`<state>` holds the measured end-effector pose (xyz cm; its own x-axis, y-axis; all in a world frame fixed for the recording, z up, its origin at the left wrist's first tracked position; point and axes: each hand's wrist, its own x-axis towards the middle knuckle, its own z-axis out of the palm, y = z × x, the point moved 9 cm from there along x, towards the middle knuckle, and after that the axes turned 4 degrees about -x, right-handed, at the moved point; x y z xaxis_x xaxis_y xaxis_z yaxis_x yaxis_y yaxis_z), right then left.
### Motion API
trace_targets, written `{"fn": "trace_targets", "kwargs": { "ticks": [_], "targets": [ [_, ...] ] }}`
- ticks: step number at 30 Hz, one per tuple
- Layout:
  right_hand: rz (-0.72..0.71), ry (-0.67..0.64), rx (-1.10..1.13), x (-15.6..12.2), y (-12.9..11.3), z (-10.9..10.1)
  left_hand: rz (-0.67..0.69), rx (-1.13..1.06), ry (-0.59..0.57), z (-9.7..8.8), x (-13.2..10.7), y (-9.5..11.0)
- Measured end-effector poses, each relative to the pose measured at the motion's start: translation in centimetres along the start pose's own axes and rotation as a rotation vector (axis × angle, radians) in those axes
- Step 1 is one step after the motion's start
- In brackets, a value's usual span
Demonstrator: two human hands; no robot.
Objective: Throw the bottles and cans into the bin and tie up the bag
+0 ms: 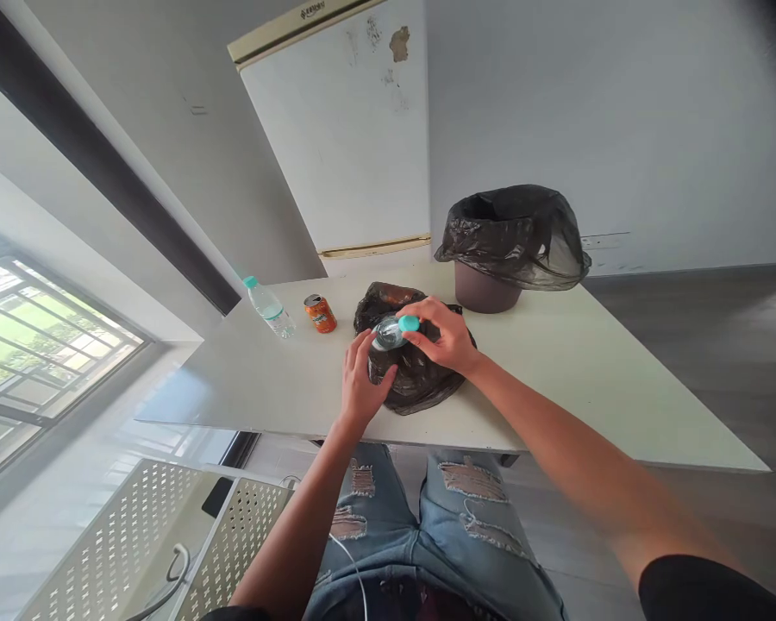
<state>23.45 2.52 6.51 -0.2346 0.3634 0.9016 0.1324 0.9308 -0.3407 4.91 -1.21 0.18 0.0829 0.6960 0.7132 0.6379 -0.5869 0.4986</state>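
Observation:
A clear plastic bottle (389,334) with a turquoise cap is over the black plastic bag (420,388) on the table, tilted with its cap towards me. My right hand (445,335) pinches the bottle at its cap end between thumb and fingers. At the bottle's other side is my left hand (364,379), thumb and fingers apart, beside the bag's left edge; whether its fingertips press on the bottle or the bag I cannot tell. Something orange shows through the far part of the bag. To the left stand an orange drink can (320,314) and another capped bottle (270,307).
On the white table's (595,379) far right side stands a dark bin (488,289) lined with a black bag (517,233). A white fridge (355,129) stands behind the table. Perforated white panels (122,526) and a cable are at lower left, near a barred window (39,345).

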Motion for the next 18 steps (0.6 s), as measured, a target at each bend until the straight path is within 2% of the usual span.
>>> {"fn": "trace_targets", "kwargs": {
  "ticks": [2,4,7,8,10,12,13,16,18],
  "targets": [
    [0.137,0.069,0.173,0.1,0.7,-0.7,-0.044,0.014,-0.003,0.7,0.4,0.1],
    [0.238,0.082,0.321,0.0,1.4,-0.6,-0.13,0.016,0.043,0.7,0.8,0.0],
    [0.382,0.095,0.265,-0.4,3.1,-0.4,-0.249,0.026,0.161,-1.5,0.8,-0.1],
    [0.422,0.029,0.165,-0.6,3.8,0.1,-0.281,0.045,0.215,-3.0,0.6,-0.4],
    [0.479,-0.229,-0.118,-1.5,5.4,2.1,-0.359,0.114,0.339,-6.8,0.1,-1.9],
    [0.507,-0.471,-0.351,-3.1,7.2,4.0,-0.45,0.205,0.452,-11.3,-0.8,-4.6],
    [0.517,-0.523,-0.418,-3.7,8.0,4.5,-0.486,0.233,0.488,-13.4,-1.2,-6.4],
    [0.504,-0.523,-0.451,-4.6,9.4,5.0,-0.59,0.288,0.577,-19.0,-2.8,-12.3],
    [0.485,-0.481,-0.466,-4.6,9.8,4.7,-0.672,0.267,0.625,-21.5,-4.0,-16.1]
  ]
}}
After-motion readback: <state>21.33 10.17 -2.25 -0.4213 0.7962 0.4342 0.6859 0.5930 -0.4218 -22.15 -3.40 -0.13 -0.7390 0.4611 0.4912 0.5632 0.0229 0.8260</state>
